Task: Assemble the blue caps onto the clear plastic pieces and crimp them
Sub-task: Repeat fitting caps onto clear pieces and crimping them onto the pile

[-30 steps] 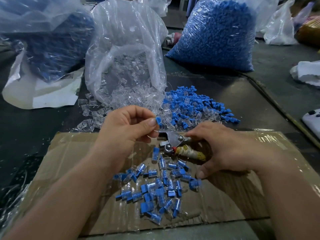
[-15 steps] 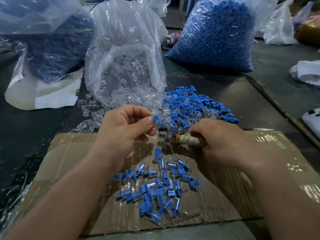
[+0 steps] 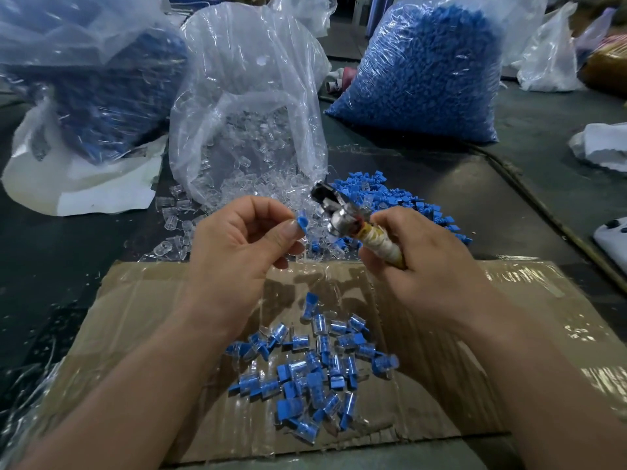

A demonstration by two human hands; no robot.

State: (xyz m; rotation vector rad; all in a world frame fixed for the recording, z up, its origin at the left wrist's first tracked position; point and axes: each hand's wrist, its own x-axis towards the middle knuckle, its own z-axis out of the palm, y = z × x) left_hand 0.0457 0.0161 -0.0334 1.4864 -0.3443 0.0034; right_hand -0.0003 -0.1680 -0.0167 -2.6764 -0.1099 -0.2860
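1. The left hand (image 3: 247, 239) pinches a small capped piece (image 3: 301, 222) between thumb and forefinger; only its blue cap shows clearly, and the clear part is mostly hidden behind the fingertips.
2. The right hand (image 3: 431, 262) is clenched around the tape-wrapped handle of a crimping tool (image 3: 342, 215), whose metal head points up and away from the person, just beside the pinched piece. Whether the tool's jaws are parted cannot be made out.
3. Both hands are raised above the far edge of a cardboard sheet (image 3: 142, 317), which is wrapped in shiny clear film and lies on a dark work surface (image 3: 51, 252).
4. On the cardboard sheet, nearer the person than the hands, lies a pile of assembled pieces (image 3: 312, 371), clear bodies with blue caps.
5. Just beyond the cardboard sheet's far edge, loose blue caps (image 3: 403, 201) lie in a heap, partly hidden behind the tool and the right hand.
6. Left of that heap, an open bag of clear pieces (image 3: 251, 106) spills onto the surface.
7. Farther back from the cardboard sheet stands a full bag of blue caps (image 3: 424, 69) on the right, and another blue-filled bag (image 3: 88, 79) on the left, resting on white sheeting (image 3: 84, 188).
8. Along the right edge, a crumpled white wrapping (image 3: 600, 145) and a pale object (image 3: 612, 237) are cut off by the frame; what they are is unclear.
9. The background is dim, with more plastic bags only partly visible.
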